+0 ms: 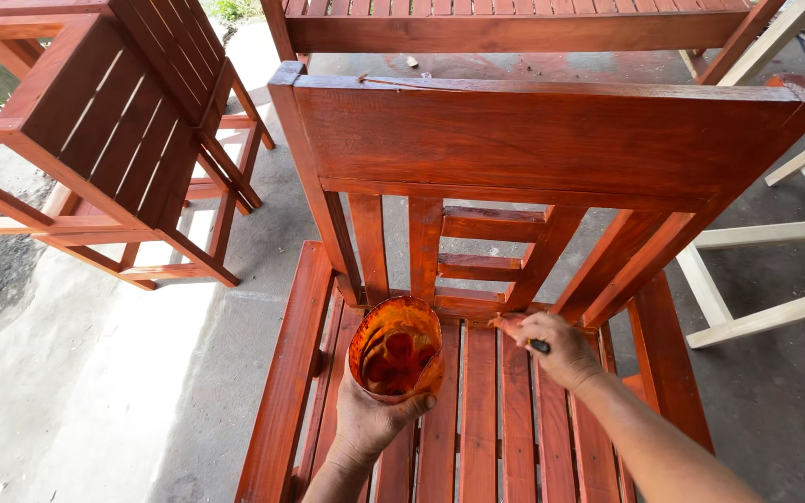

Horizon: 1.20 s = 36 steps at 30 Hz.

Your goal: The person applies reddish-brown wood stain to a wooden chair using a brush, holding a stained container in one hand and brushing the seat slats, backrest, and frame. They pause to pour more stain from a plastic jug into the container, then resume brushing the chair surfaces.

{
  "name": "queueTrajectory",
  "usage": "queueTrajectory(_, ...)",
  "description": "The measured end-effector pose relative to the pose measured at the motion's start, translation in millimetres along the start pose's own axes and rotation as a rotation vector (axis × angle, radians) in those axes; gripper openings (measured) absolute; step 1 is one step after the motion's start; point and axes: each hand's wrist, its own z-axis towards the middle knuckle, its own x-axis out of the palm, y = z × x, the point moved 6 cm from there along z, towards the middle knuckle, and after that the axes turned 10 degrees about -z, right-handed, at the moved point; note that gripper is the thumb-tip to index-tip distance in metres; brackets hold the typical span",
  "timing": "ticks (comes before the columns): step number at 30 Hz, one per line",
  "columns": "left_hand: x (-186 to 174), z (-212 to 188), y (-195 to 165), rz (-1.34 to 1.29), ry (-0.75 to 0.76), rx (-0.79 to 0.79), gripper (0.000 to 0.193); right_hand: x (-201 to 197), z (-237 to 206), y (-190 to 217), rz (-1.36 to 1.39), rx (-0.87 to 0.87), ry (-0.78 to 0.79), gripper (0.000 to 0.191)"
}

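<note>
**Stain Cup and Brush Over a Slatted Chair**

The left hand (365, 421) gripped a cup (396, 347) from below, fingers wrapped round its base. The cup was thin, translucent plastic, round-mouthed and streaked orange-brown inside, with a dark pool at the bottom. It sat at about 6 o'clock in the view, above the chair's seat.

The right hand (559, 349) was closed around a brush (517, 332), of which only a dark handle end and a pale tip showed. The tip touched the seat's back edge, at 3 o'clock from the cup and just beside it.

The chair (533, 140) was glossy red-brown wood: a broad flat top rail, upright slats beneath it, short cross slats between two of them, and long parallel seat slats with narrow gaps. Its backrest rose between the hands and the floor beyond.

Two more stained pieces stood around it: one tipped slatted chair (132, 130) at 10 o'clock, well apart, and one rail of another piece (514, 28) at 12 o'clock. At 3 o'clock lay a bare frame (775, 233) of pale unstained wood. The floor (123, 391) was rough grey concrete.
</note>
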Motion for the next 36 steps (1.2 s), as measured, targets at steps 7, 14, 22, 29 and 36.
queueTrajectory(7, -4.3, 13.4, -16.0, -0.061, 0.04, -0.061, 0.09, -122.1, 16.3, 39.7, -0.128, -0.205, -0.141, 0.016)
queueTrajectory(14, 3.8, 17.5, -35.1, 0.028, 0.149, -0.042, 0.092, -252.0, 15.0, 108.7, -0.221, -0.211, -0.402, 0.013)
queueTrajectory(22, -15.1, 9.7, -46.1, 0.003, 0.102, -0.114, 0.092, -216.9, -0.6, 144.4, -0.05, -0.233, -0.417, 0.018)
queueTrajectory(29, -46.5, 12.2, -36.9, 0.071, 0.038, -0.051, 0.093, -23.1, 7.7, 151.8, 0.017, -0.261, -0.073, 0.013)
queueTrajectory(36, -85.3, 13.9, -29.6, 0.088, 0.01, -0.065, 0.093, 66.9, 47.8, 127.8, 0.116, -0.135, -0.066, 0.013)
